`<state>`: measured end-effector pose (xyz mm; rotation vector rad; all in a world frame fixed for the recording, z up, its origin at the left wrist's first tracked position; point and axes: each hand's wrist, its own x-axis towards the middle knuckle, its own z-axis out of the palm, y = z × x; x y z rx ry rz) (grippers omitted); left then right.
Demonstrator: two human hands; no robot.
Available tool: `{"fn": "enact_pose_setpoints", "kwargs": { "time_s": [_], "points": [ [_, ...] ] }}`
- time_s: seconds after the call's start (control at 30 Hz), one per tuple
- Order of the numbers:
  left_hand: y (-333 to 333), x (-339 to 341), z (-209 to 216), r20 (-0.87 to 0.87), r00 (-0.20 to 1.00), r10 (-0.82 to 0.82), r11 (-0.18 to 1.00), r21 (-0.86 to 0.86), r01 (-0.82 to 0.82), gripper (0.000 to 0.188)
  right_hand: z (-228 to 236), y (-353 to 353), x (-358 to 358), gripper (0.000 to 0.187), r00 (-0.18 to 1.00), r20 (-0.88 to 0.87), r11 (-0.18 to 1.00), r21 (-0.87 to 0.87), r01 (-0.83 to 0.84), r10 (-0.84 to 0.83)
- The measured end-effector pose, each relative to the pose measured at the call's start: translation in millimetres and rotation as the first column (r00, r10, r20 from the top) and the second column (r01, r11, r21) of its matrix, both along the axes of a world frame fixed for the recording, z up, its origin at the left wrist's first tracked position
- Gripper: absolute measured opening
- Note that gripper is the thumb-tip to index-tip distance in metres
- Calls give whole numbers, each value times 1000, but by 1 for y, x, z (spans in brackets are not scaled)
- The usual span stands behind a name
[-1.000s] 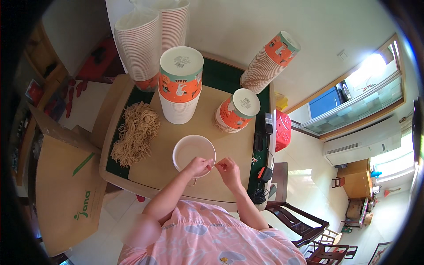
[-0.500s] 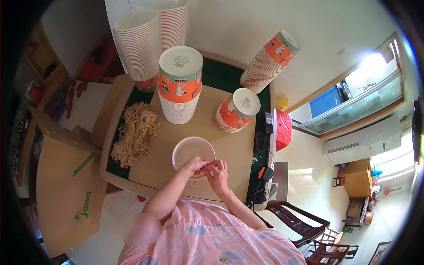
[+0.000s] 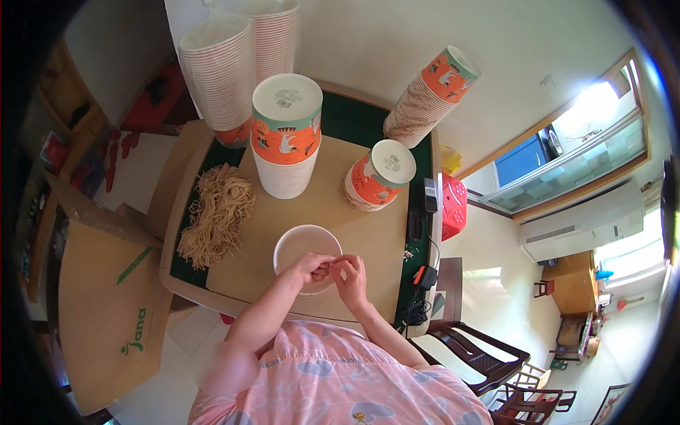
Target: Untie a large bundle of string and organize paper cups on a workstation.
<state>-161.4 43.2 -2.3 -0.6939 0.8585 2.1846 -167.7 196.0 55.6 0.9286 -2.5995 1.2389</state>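
Observation:
A white round paper tub (image 3: 286, 249) stands upright near the front of the table, its mouth facing up. Above its right front rim my left hand (image 3: 310, 268) and my right hand (image 3: 350, 282) meet, fingertips pinched together. Whatever lies between the fingers is too small to make out. To the left rests a loose bundle of beige cord (image 3: 218, 212). Behind the tub rises a stack of upturned paper tubs (image 3: 287, 152), the top one printed orange and green. A shorter upturned stack (image 3: 375, 180) with cord around its lower part sits to the right.
A leaning stack of tubs (image 3: 430, 92) stands at the back right, plastic-wrapped stacks (image 3: 219, 71) at the back left. Along the right table edge lie a power adapter (image 3: 425, 276) and black cables (image 3: 418, 312). An open cardboard box (image 3: 106, 312) is left of the table.
Both hands stay together over the rim, with the fingers shifted slightly. A thin cord loop seen below the hands at the tub's front is no longer clearly visible.

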Motion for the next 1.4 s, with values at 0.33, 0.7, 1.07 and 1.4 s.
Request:
{"fn": "enact_pose_setpoints", "kwargs": {
  "time_s": [0.33,0.7,1.07,1.4],
  "points": [
    [18,14,26,-437,882,176,911,-267,-314,11,-18,6,-5,13,742,670,930,-285,232,21],
    [19,28,65,-541,537,-648,208,-804,-558,5,-26,14,-8,16,589,808,885,-274,376,-1],
    [19,30,56,-631,710,-313,457,-756,-469,8,-12,21,-11,19,504,843,907,-347,239,190],
    [19,24,58,-598,749,-287,407,-783,-469,7,-25,12,-13,16,666,746,919,-275,281,20]
  ]
}}
